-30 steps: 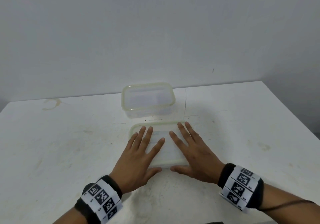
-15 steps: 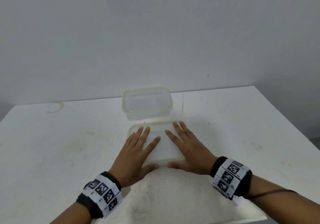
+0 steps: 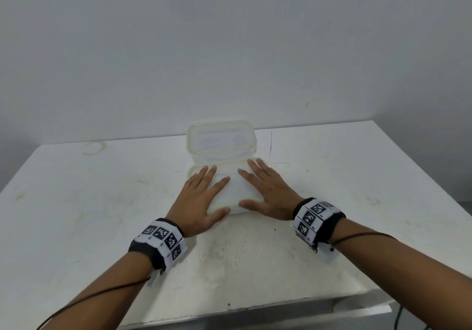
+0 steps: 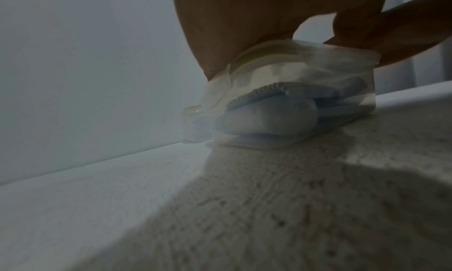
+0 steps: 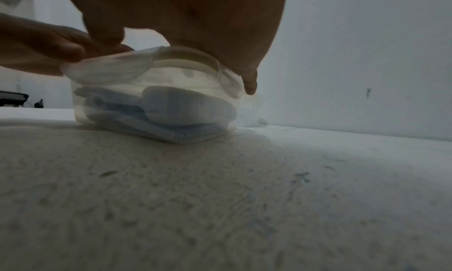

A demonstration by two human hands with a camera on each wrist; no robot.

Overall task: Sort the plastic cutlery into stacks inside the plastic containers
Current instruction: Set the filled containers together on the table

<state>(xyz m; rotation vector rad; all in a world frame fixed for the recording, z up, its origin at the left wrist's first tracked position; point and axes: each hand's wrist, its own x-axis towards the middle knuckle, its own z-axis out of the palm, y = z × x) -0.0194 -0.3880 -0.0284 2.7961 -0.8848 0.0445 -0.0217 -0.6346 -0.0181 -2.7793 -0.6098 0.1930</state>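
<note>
White table (image 3: 102, 202) | lidded clear container (image 3: 236, 189), pale cutlery (image 5: 186, 108) stacked inside

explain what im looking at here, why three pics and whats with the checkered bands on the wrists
No machine here: a person works with bare hands, wearing three cameras. The top picture comes from a head camera looking down; the two dim ones come from cameras on each wrist, looking along the palm. The checkered wristbands are printed markers. On the white table sit two clear plastic containers. The left hand and right hand lie flat, fingers straight, pressing the lid of the near container. Through its wall the wrist views show white plastic cutlery stacked inside. The far container stands just behind it.
</note>
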